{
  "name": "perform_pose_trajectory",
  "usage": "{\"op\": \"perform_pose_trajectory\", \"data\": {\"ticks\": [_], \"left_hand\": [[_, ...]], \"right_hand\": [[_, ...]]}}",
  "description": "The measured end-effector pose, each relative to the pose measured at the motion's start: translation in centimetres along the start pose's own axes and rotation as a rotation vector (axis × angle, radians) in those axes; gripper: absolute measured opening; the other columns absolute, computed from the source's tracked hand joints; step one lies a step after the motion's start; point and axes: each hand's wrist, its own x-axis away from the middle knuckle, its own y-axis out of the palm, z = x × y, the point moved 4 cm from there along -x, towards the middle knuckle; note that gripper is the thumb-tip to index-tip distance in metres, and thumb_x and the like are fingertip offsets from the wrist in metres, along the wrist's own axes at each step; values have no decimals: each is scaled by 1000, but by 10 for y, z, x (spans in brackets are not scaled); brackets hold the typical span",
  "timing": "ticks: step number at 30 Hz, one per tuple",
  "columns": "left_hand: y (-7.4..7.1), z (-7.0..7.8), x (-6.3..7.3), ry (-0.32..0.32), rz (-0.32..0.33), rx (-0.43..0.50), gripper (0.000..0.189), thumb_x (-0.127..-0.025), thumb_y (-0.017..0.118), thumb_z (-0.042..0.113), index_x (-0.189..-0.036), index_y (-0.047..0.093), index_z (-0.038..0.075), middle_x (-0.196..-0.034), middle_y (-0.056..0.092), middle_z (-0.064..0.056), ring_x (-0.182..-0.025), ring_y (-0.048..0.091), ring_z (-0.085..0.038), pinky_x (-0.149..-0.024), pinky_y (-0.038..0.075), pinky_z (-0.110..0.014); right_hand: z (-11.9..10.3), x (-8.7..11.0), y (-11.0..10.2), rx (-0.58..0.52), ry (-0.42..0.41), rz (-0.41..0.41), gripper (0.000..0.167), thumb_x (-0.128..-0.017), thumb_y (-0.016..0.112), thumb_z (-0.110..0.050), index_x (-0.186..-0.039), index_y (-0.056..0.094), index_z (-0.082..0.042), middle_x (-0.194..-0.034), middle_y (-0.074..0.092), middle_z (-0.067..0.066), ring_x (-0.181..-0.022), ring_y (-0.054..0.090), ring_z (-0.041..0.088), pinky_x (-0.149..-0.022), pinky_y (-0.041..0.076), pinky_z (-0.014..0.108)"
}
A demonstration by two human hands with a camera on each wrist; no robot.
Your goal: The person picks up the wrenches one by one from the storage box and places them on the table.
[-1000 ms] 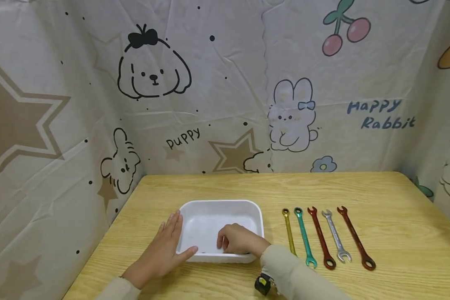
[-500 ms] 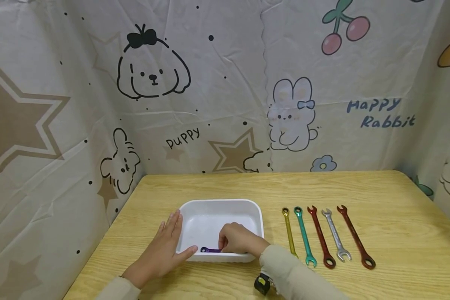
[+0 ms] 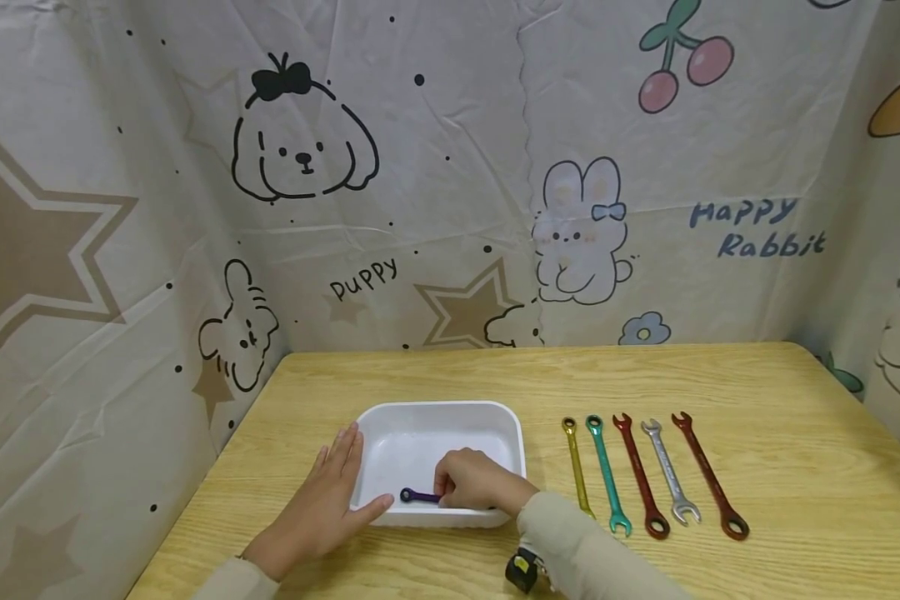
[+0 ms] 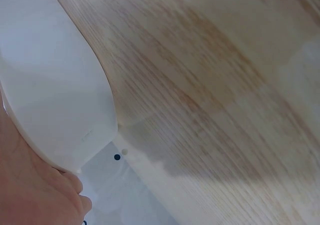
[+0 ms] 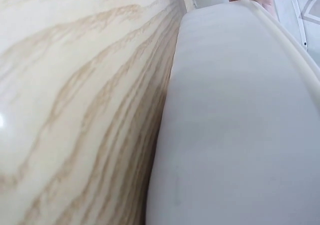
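Note:
A white plastic tray stands on the table. Along its left wall and near left corner rests my left hand, fingers straight and thumb over the near rim. Inside the tray, close to the near wall, my right hand pinches a purple wrench with curled fingers. The ring end of this wrench points left; its other end is hidden behind the hand and the rim. In the left wrist view the left hand lies against the tray's outer wall. The right wrist view mostly shows the tray's side.
To the right of the tray several wrenches lie in a row: yellow, teal, red, silver and dark red. A black wrist camera sits under the right sleeve. Printed cloth hangs behind the table.
The purple wrench has come into view above the near rim, rising slightly and shifting a little away from the near wall, in the right hand. The left hand stays in place.

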Motion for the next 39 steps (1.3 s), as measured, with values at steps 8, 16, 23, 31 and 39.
{"op": "perform_pose_trajectory", "data": {"ticks": [8,16,23,31,39], "left_hand": [[-3,2,0,15,4,-13,99,-90,48,64,-147,19,-10,-157,11,-23,-145,11,-35,-115,15,-54],[-3,1,0,3,-20,-13,100,-89,47,66,-148,18,-10,-157,11,-24,-145,10,-35,-115,14,-54],[-1,0,-1,-3,-15,-18,101,-89,46,68,-148,18,-9,-158,12,-22,-146,11,-35,-115,14,-54],[-1,1,-1,-1,-10,7,102,-88,46,68,-148,18,-9,-158,10,-21,-145,12,-36,-116,13,-53],[-2,1,1,4,-23,6,101,-90,44,68,-148,17,-10,-158,7,-21,-146,8,-34,-116,13,-54]], "right_hand": [[0,0,-3,-34,13,25,14,-76,75,-6,-71,65,-14,-61,53,-10,-59,46,3,-59,39,21],[1,-1,-3,-77,38,21,14,-78,74,-6,-74,64,-14,-64,54,-8,-61,47,5,-60,40,22],[-1,0,-9,-99,31,63,14,-79,73,-5,-75,63,-13,-67,55,-8,-63,48,5,-60,41,22],[4,5,-33,-170,28,151,9,-83,71,-5,-80,64,-9,-72,56,-5,-65,49,9,-58,41,23],[29,24,-68,-351,127,300,3,-87,67,-4,-87,64,-5,-78,58,2,-65,53,12,-56,48,24]]}}
